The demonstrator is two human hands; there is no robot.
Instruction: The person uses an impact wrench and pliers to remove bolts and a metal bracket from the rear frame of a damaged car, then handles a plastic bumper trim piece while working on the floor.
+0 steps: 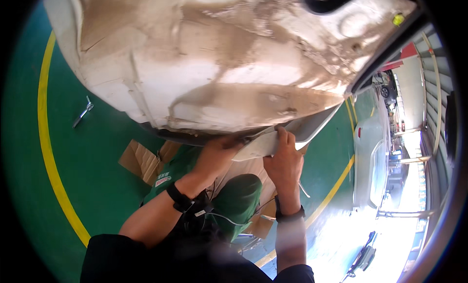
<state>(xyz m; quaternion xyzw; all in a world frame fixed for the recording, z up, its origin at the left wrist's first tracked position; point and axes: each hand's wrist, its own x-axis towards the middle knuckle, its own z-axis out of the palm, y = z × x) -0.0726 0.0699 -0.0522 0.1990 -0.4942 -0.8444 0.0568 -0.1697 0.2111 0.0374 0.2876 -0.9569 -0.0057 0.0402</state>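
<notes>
A large white vehicle panel (195,63) with brown dirt stains fills the upper view. Along its lower edge is a curved white trim piece (256,147) beside a dark gap. My right hand (285,156) grips this trim, fingers curled over its face. My left hand (219,156) reaches to the trim's left end at the gap, with fingertips partly hidden in shadow, so its hold is unclear. Both wrists wear black bands. My knee in green cloth (239,195) is below my hands.
A metal wrench (83,112) lies on the green floor (73,175) left of me, inside a yellow line. Torn cardboard (141,163) lies under and beside me. A white car (365,163) stands at the right, with another dark vehicle (385,88) farther off.
</notes>
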